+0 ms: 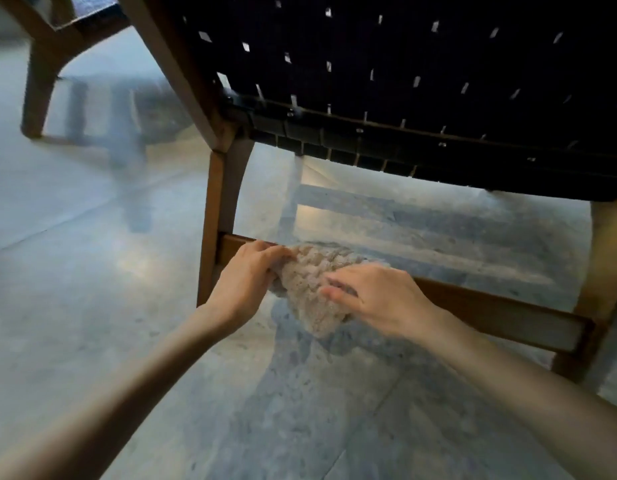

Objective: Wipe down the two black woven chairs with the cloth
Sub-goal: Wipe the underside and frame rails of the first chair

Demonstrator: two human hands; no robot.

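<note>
The cloth [314, 292], beige and knobbly, is draped over the low wooden crossbar [490, 308] of the nearer chair [404, 81], just off the frame's centre toward 6 o'clock. The left hand [246, 275] sits at the cloth's 9 o'clock edge, fingers curled and pinching the fabric at the bar. The right hand [376, 299] lies on its 3 o'clock side, fingers nearly straight and pressing down (thumb hidden). The second chair [40, 64] stands at 11 o'clock on the grey floor [92, 306].
</note>
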